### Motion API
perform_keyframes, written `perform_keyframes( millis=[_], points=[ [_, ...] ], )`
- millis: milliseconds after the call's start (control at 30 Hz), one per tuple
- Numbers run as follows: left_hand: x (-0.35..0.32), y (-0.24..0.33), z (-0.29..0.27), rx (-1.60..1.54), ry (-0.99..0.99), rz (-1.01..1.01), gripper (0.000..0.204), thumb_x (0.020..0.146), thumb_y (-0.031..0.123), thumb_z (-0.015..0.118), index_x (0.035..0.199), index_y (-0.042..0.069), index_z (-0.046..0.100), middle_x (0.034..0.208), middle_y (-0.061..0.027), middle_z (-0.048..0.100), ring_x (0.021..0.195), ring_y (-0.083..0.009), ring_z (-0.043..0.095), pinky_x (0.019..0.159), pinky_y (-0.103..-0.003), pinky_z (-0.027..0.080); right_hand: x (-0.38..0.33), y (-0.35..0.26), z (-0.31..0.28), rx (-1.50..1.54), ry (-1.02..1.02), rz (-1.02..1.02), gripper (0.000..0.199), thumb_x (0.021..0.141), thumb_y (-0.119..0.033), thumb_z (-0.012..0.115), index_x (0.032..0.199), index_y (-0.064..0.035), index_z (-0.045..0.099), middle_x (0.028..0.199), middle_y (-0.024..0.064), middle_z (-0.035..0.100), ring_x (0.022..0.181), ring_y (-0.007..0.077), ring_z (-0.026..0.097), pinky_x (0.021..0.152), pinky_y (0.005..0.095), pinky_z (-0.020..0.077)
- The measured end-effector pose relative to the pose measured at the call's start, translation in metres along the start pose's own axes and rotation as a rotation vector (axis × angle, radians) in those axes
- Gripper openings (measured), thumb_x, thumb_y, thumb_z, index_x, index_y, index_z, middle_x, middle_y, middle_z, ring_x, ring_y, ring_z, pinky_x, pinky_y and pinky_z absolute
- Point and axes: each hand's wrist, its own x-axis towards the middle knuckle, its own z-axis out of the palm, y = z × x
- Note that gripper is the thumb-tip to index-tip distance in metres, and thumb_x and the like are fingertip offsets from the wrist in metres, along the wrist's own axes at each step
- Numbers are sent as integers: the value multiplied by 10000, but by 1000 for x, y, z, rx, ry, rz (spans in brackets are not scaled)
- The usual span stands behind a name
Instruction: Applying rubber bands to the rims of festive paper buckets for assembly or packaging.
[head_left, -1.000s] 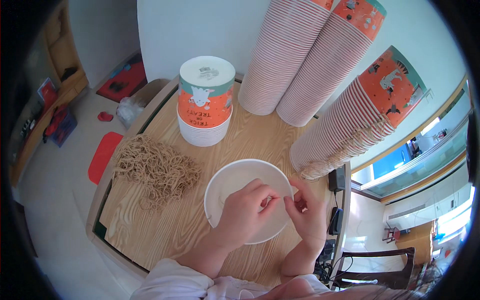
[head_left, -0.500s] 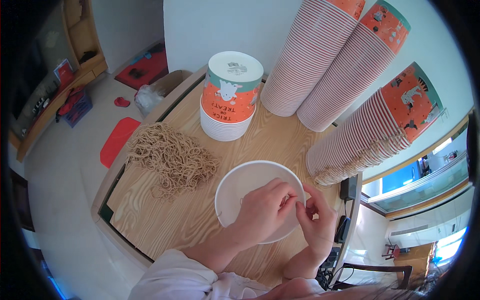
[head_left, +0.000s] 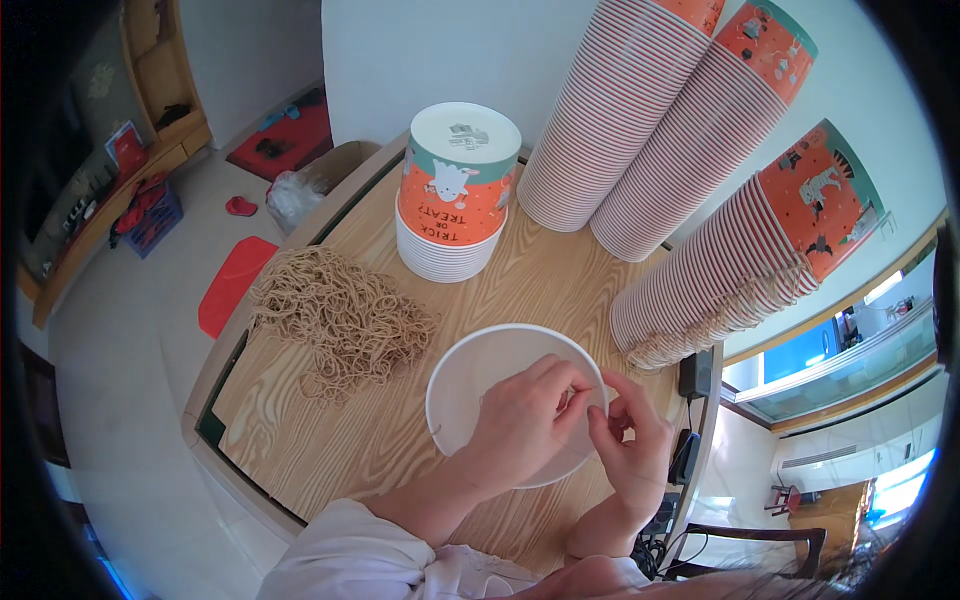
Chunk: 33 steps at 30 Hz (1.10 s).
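A white-lined paper bucket (head_left: 470,365) stands mouth-up on the wooden table in front of me. My left hand (head_left: 530,410) reaches across its mouth, thumb and forefinger pinched together close to the right rim. What lies between those fingertips is too small to make out. Curled against the outside of that same rim is my right hand (head_left: 632,435), its thumb near the left fingertips. A short bit of beige string (head_left: 437,430) shows at the bucket's left rim. Left of the bucket lies a loose, tangled heap of beige strings (head_left: 340,320).
Behind the bucket stands a short upside-down stack of orange and green paper buckets (head_left: 455,205). Two tall stacks (head_left: 620,110) lean by the wall. A third stack (head_left: 700,265), with string loops along its side, stands at right. Black power adapters (head_left: 685,455) sit at the table's right edge.
The view has shifted very slightly. Both hands stay at the bucket's right rim, with only tiny finger movement.
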Motion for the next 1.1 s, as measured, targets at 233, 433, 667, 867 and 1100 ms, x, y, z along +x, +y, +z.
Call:
perform_keyframes(
  millis=[233,433,667,867,1100],
  points=[
    [0,2,1,-58,-10,-12,83,785,63,656,836,46,593,780,-61,592,603,-159,598,539,-275,467,-2,-3,2,22,1,9,356,753,-14,667,1101,-66,610,582,18,490,480,87,487,466,233,412],
    [2,-1,-3,-324,-42,-85,81,834,67,622,894,11,618,788,-33,595,651,-86,537,577,-226,432,-3,-4,2,40,40,-43,388,726,7,690,1098,-74,616,570,7,489,469,81,476,457,228,410],
    [3,-2,-8,-574,-126,-258,243,930,191,532,905,-33,624,730,-35,607,655,-48,520,571,-237,419,-3,-2,-2,8,2,-257,419,713,-21,724,1114,-57,609,656,26,533,555,118,532,493,253,448],
    [3,-7,-5,-694,-128,-291,248,926,192,541,909,-36,637,715,5,602,662,-27,512,572,-219,423,-2,-2,-12,82,-35,-260,400,696,-21,739,1077,-29,618,758,67,583,654,162,591,585,272,489],
    [0,-7,-4,-687,-140,-291,241,914,183,560,891,-40,646,713,5,614,636,-26,519,555,-219,423,-1,2,-12,159,21,-233,273,708,12,715,969,3,636,836,102,611,724,193,628,627,282,508]
  ],
)
